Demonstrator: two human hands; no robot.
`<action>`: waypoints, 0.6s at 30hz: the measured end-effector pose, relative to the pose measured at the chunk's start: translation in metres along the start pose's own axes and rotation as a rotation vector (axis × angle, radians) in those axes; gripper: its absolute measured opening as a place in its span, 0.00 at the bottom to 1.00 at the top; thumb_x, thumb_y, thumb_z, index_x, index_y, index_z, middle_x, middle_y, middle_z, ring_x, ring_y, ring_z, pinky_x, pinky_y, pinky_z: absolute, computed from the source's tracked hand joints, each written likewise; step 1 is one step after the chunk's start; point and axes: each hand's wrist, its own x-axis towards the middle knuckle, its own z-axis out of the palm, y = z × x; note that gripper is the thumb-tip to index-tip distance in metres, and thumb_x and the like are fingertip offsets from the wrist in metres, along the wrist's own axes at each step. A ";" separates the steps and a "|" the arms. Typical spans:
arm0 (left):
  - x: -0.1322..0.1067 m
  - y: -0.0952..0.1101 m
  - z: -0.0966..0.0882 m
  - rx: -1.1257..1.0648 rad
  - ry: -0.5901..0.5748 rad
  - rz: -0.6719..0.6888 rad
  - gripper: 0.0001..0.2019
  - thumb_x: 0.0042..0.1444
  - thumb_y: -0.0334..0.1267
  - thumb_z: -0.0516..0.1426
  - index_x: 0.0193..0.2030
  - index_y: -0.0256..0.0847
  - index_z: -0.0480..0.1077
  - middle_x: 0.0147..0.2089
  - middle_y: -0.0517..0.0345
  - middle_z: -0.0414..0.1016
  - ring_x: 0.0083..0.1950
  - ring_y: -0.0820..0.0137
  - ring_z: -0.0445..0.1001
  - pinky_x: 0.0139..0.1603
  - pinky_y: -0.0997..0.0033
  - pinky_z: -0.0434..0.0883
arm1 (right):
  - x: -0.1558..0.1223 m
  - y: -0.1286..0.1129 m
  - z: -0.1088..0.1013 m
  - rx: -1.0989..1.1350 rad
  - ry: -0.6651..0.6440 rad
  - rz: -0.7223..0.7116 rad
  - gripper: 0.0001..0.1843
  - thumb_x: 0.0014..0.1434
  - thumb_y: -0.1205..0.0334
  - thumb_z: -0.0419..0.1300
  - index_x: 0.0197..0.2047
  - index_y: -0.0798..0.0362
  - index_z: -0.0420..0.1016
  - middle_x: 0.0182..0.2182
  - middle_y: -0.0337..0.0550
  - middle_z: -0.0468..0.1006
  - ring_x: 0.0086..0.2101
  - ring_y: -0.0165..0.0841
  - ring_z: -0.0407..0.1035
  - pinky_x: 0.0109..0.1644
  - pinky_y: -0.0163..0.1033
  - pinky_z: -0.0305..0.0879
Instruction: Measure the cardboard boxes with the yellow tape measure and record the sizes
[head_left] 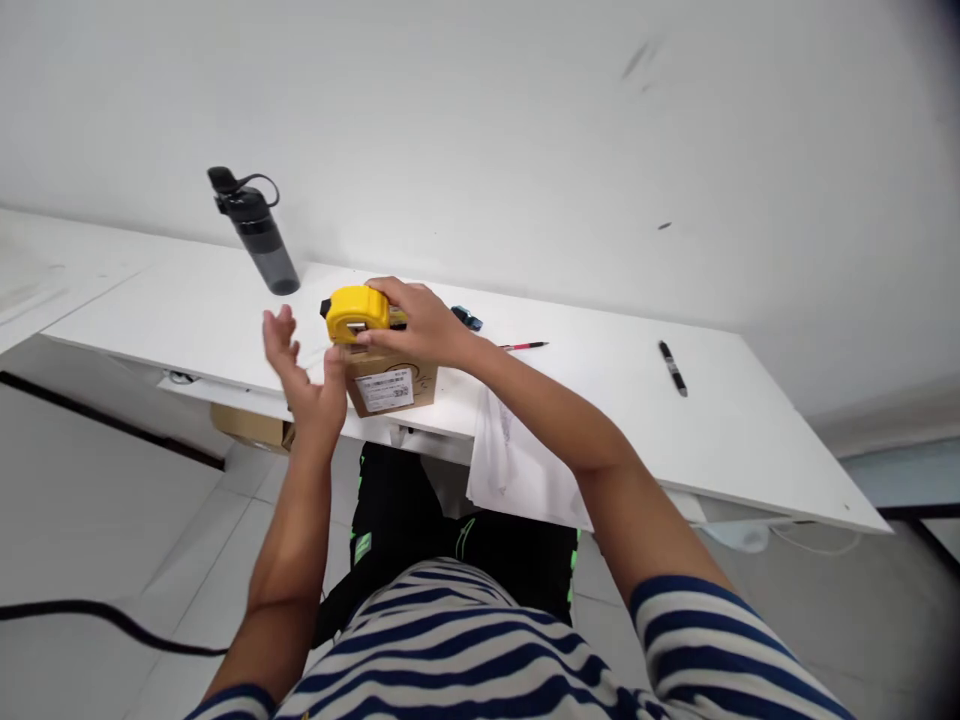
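Note:
My right hand (411, 322) is closed around a yellow tape measure (358, 313) with a black end piece pointing left. It is held just over a small brown cardboard box (426, 381) bearing a white printed label (385, 391); I cannot tell whether the two touch. To the left, my left hand (306, 378) is empty, its fingers spread and turned upward, with the thumb close to the box's left side. Part of the box top is hidden behind the tape measure and my right hand.
A dark water bottle (264, 240) stands behind my left hand. A red and black pen (529, 346), a small dark object (466, 318), white papers (517, 460) and a black marker (673, 368) lie on the white desk (637, 430). Below the desk is another cardboard box (251, 427).

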 end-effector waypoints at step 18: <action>-0.060 0.009 0.179 -0.363 -0.951 -0.243 0.23 0.51 0.57 0.63 0.44 0.43 0.64 0.39 0.59 0.75 0.40 0.68 0.75 0.42 0.68 0.73 | -0.156 0.166 -0.080 -0.537 0.012 0.838 0.24 0.69 0.55 0.49 0.66 0.49 0.66 0.57 0.57 0.75 0.53 0.49 0.71 0.53 0.49 0.65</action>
